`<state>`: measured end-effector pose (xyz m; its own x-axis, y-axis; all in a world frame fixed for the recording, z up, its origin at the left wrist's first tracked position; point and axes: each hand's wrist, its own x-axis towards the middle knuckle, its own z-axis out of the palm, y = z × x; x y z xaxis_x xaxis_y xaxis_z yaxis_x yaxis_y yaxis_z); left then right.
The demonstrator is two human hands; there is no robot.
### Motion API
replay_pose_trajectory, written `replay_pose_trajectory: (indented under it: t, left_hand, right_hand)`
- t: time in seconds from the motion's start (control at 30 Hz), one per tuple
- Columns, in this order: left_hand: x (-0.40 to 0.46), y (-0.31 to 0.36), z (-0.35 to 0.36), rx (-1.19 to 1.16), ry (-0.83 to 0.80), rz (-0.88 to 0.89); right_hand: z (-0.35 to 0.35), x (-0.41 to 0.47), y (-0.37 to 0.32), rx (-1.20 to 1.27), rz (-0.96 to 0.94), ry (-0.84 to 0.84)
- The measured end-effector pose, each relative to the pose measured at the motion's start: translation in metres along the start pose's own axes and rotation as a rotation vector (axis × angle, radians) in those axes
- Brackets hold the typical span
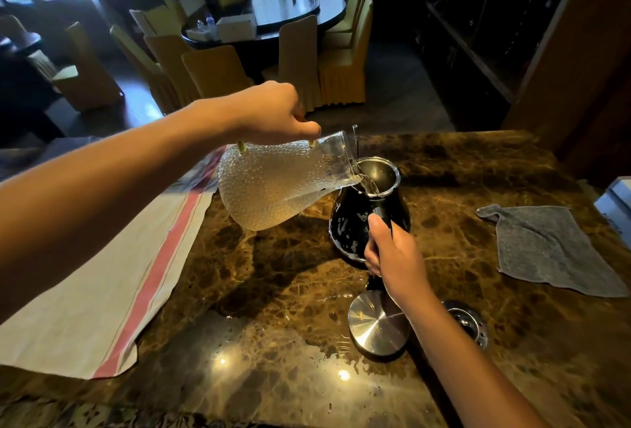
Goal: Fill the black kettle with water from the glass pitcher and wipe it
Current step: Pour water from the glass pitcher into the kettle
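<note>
My left hand [273,113] grips the handle of the textured glass pitcher [276,185], which is tipped far over to the right. Its spout rests over the steel rim of the black kettle [348,226], and water runs into the open mouth. The kettle stands upright on the brown marble counter [280,291], with droplets on its side. My right hand [392,253] is closed around the kettle's handle on the near side. The round steel lid [377,325] lies on the counter just below that hand. A grey cloth [546,246] lies flat to the right.
A white towel with a red stripe [102,274] covers the counter's left side. A round metal drain fitting [467,323] sits right of the lid. Wet patches shine on the near counter. Beyond the counter stand a round dining table [290,14] and yellow-covered chairs.
</note>
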<state>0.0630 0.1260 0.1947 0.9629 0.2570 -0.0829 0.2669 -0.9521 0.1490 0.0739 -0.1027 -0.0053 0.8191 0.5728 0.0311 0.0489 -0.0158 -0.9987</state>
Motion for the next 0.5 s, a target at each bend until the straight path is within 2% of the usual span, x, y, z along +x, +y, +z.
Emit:
replay_pose_trajectory:
  t: [0.5]
  left_hand:
    - [-0.0003, 0.0050, -0.0002, 0.082, -0.009, -0.006]
  right_hand:
    - [0.0010, -0.0024, -0.0056, 0.017, 0.014, 0.013]
